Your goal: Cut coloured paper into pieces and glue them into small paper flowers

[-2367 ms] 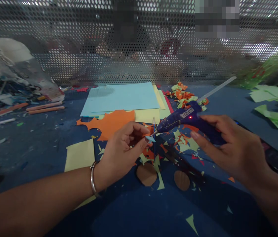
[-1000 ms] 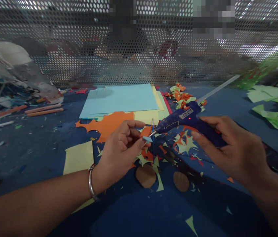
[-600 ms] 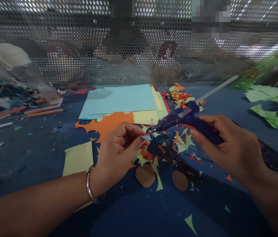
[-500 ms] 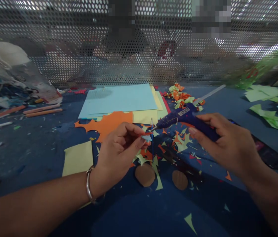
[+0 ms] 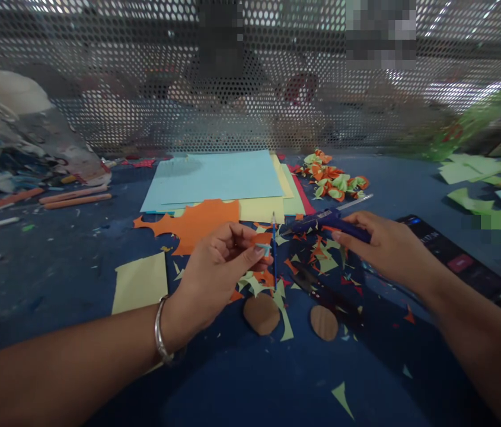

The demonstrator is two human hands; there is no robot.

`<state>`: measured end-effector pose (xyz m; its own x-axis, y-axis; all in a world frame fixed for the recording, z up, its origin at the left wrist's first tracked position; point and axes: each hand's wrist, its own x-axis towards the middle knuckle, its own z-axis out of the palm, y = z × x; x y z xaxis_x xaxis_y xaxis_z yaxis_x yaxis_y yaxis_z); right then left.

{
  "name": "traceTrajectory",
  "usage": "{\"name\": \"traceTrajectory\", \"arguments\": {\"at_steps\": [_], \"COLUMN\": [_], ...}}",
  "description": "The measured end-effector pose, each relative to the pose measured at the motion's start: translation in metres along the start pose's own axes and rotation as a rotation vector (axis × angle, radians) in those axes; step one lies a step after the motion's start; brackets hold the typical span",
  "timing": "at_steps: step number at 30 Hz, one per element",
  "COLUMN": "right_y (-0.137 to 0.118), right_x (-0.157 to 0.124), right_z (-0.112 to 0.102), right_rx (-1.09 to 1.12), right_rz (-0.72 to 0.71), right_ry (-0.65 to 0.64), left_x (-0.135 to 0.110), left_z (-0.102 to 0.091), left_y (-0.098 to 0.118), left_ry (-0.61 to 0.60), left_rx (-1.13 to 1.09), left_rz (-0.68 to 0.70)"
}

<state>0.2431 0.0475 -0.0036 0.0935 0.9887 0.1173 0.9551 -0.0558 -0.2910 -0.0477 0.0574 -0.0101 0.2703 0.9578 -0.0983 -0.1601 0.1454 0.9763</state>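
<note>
My left hand [image 5: 219, 267] is closed in a pinch on a small light-blue paper piece [image 5: 264, 249] with an orange scrap behind it, held just above the blue table. A thin blue stick [image 5: 274, 249] stands right next to that pinch. My right hand [image 5: 388, 249] grips the dark blue glue gun [image 5: 321, 220], which lies low over the table with its nozzle pointing left, a short way from the paper piece. Cut orange and pale green scraps [image 5: 316, 255] are scattered under both hands.
A stack of light-blue, yellow and red sheets [image 5: 219, 178] lies ahead, with a cut orange sheet [image 5: 192, 222] and a yellow sheet [image 5: 141, 281] nearer. Two brown discs [image 5: 262, 313] sit close. A black device [image 5: 450, 255] lies right. A perforated metal screen [image 5: 143, 89] closes the back.
My right hand has lowered the glue gun toward the table and drawn its nozzle away from the paper piece. My left hand keeps its pinch in about the same place.
</note>
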Motion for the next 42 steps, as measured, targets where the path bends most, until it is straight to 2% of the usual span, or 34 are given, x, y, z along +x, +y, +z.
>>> {"name": "traceTrajectory", "arguments": {"at_steps": [6, 11, 15, 19, 23, 26, 28, 33, 37, 42], "right_y": [0.002, -0.003, -0.003, 0.006, 0.01, -0.005, -0.022, -0.059, -0.071, -0.078], "right_x": [0.002, -0.001, -0.005, -0.005, -0.006, -0.013, -0.02, -0.038, -0.044, -0.046], "right_z": [0.002, 0.0, -0.002, 0.001, 0.001, -0.002, -0.004, 0.002, 0.01, 0.015], "right_rx": [-0.026, -0.131, -0.188, -0.133, -0.12, -0.062, 0.049, 0.232, 0.303, 0.339], "right_rz": [0.035, 0.049, -0.027, -0.123, -0.245, -0.348, -0.407, -0.56, -0.622, -0.681], "right_ry": [-0.09, -0.14, -0.088, -0.05, 0.042, 0.134, 0.148, 0.103, 0.09, 0.104], "left_x": [0.002, 0.002, 0.002, 0.001, 0.002, 0.002, 0.002, -0.002, -0.006, -0.007], "left_z": [-0.001, 0.001, 0.001, 0.0, -0.001, 0.0, 0.0, 0.001, 0.003, 0.004], "left_y": [-0.001, 0.001, 0.0, -0.001, -0.002, -0.002, -0.002, -0.002, -0.002, -0.002], "left_ry": [-0.037, -0.044, -0.048, -0.057, -0.062, -0.067, -0.089, -0.201, -0.303, -0.292], "left_rx": [0.012, 0.01, 0.014, 0.015, 0.021, 0.034, 0.039, 0.082, 0.13, 0.131], "left_rz": [-0.022, -0.058, -0.062, -0.065, -0.056, -0.049, -0.052, -0.064, -0.073, -0.083]}}
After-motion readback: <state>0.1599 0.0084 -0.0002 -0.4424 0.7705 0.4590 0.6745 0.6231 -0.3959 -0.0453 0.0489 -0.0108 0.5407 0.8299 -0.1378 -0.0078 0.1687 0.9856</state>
